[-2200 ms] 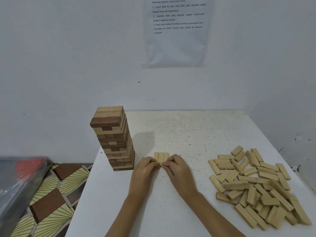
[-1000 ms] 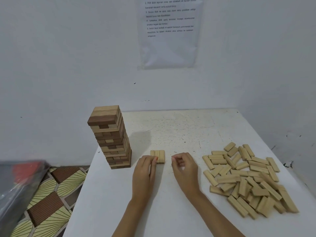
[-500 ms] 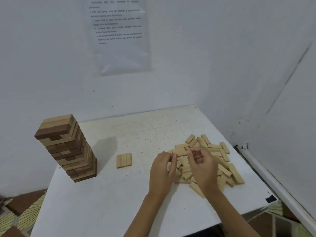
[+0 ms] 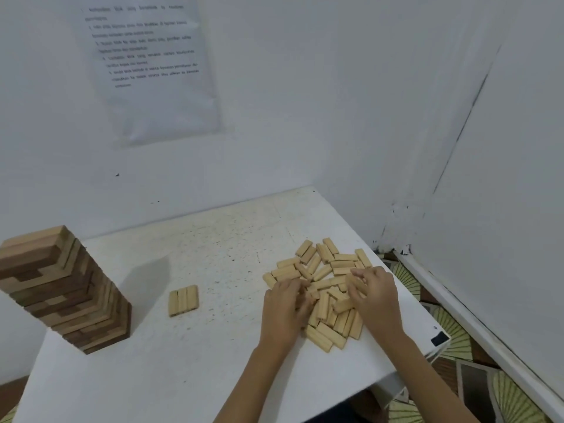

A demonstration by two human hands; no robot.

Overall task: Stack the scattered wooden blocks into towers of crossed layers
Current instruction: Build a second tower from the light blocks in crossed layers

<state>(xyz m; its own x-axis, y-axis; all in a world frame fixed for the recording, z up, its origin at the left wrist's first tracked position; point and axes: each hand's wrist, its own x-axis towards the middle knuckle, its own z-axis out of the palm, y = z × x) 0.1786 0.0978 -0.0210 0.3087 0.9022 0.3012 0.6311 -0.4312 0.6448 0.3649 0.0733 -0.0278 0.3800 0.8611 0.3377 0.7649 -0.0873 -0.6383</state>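
Note:
A pile of loose pale wooden blocks lies on the right part of the white table. Both of my hands are down on this pile. My left hand covers its left side and my right hand its right side. The fingers of both curl down among the blocks, and the grip is hidden. A flat layer of three pale blocks lies side by side in the middle of the table. A tall tower of crossed light and dark layers stands at the left.
The table's right corner and front edge lie close to the pile. White walls rise behind and to the right, with a printed sheet taped up. Patterned floor shows past the table's right edge.
My hands left the three-block layer and moved right to the loose pile, then dropped from just above it onto the blocks. The view swung right with them.

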